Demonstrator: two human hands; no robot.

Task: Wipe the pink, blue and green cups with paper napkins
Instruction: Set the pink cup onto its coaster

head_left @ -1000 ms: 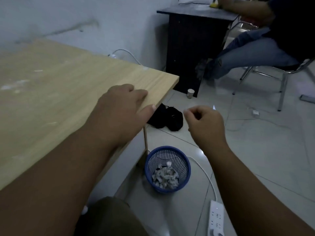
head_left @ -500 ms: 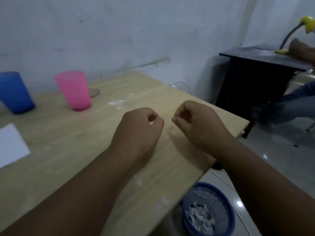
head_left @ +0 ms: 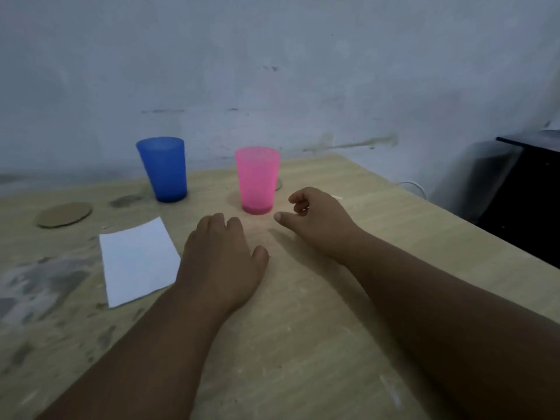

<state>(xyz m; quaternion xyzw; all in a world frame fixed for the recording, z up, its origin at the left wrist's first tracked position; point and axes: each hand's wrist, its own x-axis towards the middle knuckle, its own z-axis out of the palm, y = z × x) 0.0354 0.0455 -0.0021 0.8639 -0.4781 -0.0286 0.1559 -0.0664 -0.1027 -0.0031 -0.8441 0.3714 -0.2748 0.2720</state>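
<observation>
Pink cup (head_left: pixel 257 180) and blue cup (head_left: pixel 163 169) upright on table (head_left: pixel 303 344); napkin (head_left: pixel 138 260) flat beside left hand (head_left: pixel 219 262). Left hand (head_left: pixel 219 262) and right hand (head_left: pixel 316 221) both empty, fingers loosely curled.

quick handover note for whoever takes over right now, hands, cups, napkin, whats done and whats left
Left hand: empty, palm down on the table, beside the napkin.
Right hand: empty, loosely curled, just right of the pink cup.
Blue cup stands upright farther left; the green cup is not in view.
Done: cannot tell which cups are wiped; no hand holds a napkin.
Left: pick up the napkin, wipe the cups, find the green one.
</observation>
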